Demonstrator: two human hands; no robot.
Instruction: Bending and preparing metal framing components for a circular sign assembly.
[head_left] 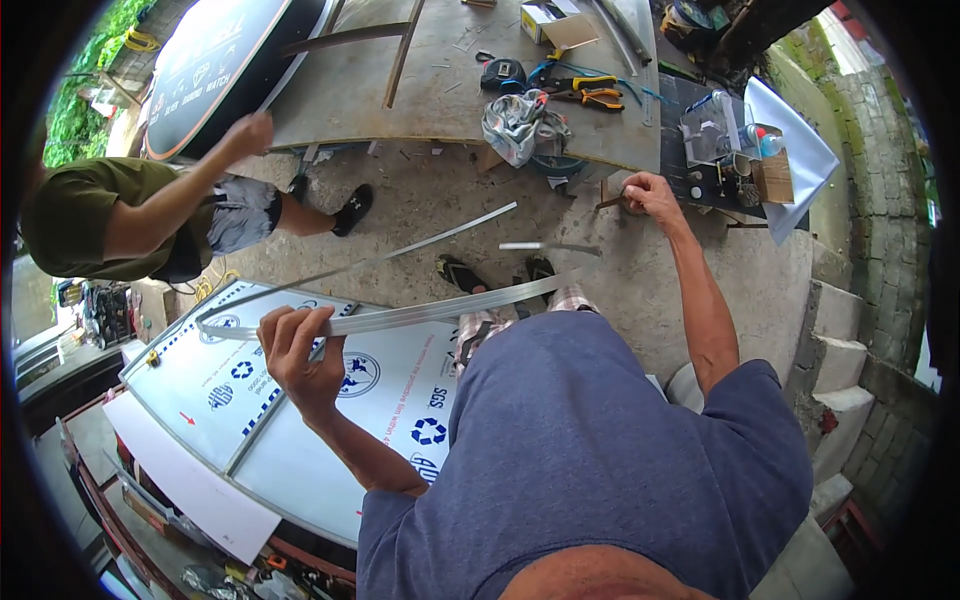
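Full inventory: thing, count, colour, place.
Metal strip: count unclear, silver, through left hand
Workbench: one, grey-brown, top centre
Tape measure: one, black-blue, on workbench
Pliers: count unclear, yellow-orange, on workbench
Rag: one, grey-white, on workbench
Plastic bin: one, clear, upper right
Sheet: one, white, upper right
Sign board: one, black, upper left
Film-covered panel: at least one, pale blue, lower left
Co-worker: one, olive shirt, left
Left hand: one, bare, around metal strip
Right hand: one, bare, near workbench corner

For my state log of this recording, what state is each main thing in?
Left hand: closed on metal strips
Metal strips: gripped, reaching past the hand both ways
Right hand: fingers curled, grip unclear
Cloth: crumpled
Box: flap open
Pliers: laid down
Panel: printed face showing
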